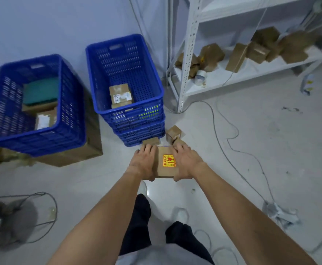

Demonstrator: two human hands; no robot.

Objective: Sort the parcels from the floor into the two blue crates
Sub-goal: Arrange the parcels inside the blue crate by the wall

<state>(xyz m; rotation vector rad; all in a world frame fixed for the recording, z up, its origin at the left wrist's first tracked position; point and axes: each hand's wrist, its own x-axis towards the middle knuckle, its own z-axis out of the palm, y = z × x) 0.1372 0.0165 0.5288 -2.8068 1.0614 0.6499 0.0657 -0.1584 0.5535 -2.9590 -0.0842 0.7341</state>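
Observation:
I hold a brown cardboard parcel with a yellow and red fragile sticker between both hands, above the floor. My left hand grips its left side, my right hand grips its right side, thumbs under the near edge. Just beyond it, two small brown parcels lie on the floor: a flat parcel and a cube-shaped parcel. The right blue crate holds a taped parcel. The left blue crate holds a green package and brown parcels.
The left crate stands on a large cardboard box. A white metal shelf with several brown boxes stands at the right. Cables trail over the grey floor. A fan lies at lower left. My shoes are below the parcel.

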